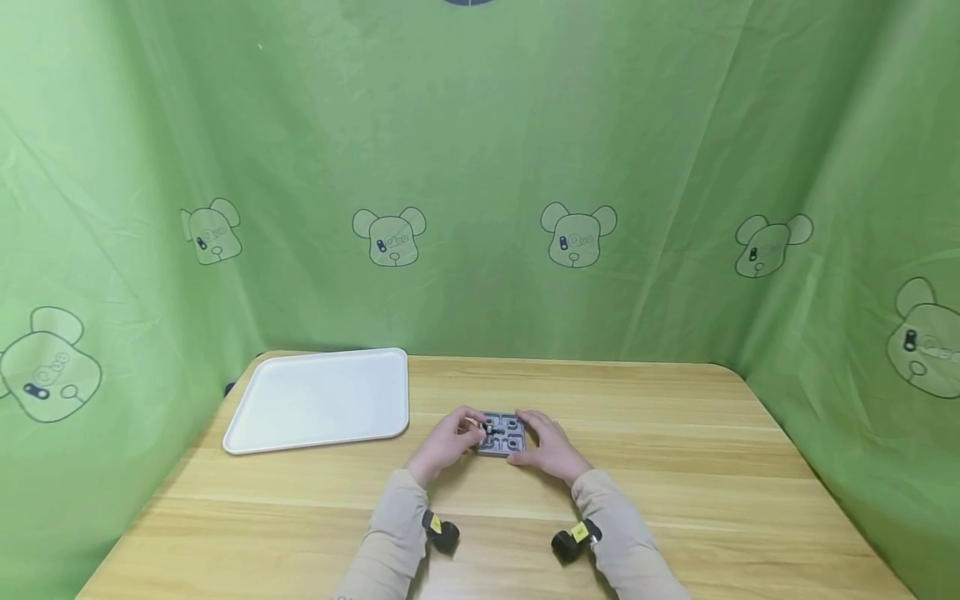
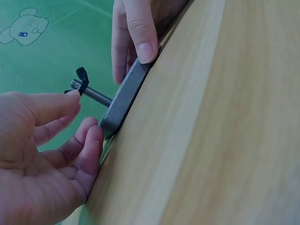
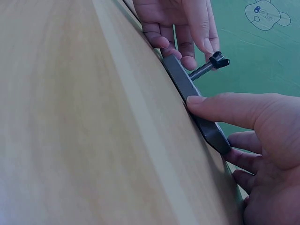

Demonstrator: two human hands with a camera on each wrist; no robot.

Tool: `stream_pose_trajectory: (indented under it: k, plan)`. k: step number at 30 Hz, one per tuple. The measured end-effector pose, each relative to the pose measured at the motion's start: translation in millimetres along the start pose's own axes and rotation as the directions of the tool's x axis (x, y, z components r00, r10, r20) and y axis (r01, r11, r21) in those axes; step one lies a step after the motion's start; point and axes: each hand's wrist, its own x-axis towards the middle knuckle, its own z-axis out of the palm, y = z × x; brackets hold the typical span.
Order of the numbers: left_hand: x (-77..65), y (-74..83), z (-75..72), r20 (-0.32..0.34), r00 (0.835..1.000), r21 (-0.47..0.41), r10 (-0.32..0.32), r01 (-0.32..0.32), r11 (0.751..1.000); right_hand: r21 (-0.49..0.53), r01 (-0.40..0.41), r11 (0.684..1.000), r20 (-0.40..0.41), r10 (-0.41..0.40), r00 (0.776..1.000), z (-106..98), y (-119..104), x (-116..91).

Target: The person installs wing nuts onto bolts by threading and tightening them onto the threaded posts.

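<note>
A square grey metal plate (image 1: 513,435) with recessed loops and grooves on its top lies on the wooden table. From it sticks up a threaded bolt (image 2: 97,96), with a black wing nut (image 2: 82,77) near its free end. My left hand (image 1: 444,443) pinches the wing nut between thumb and forefinger, while its other fingers curl beside the plate's left edge. On the other side, my right hand (image 1: 553,452) grips the plate, its thumb on the near edge and fingers at the far edge. The bolt's lower end is hidden in the plate.
A white tray (image 1: 322,398) lies at the back left of the wooden table (image 1: 675,483). Green curtains (image 1: 480,125) printed with bear heads enclose the back and both sides. Each sleeved wrist carries a small black camera, the left one (image 1: 444,533) and the right one (image 1: 570,543).
</note>
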Motion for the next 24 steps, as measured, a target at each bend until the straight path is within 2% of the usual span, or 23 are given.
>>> stream_pose_trajectory:
  k: [7,24]
  plan:
    - [-1.2,-0.6,0.0,-0.017,1.000,-0.030,-0.004,0.003,1.000,0.013,-0.005,1.000,-0.006,0.005,1.000,-0.2,-2.7,-1.4]
    - [-1.6,0.5,0.1,0.014,1.000,-0.014,-0.010,0.010,1.000,-0.013,0.029,0.999,-0.012,-0.029,0.999,1.1,2.6,0.5]
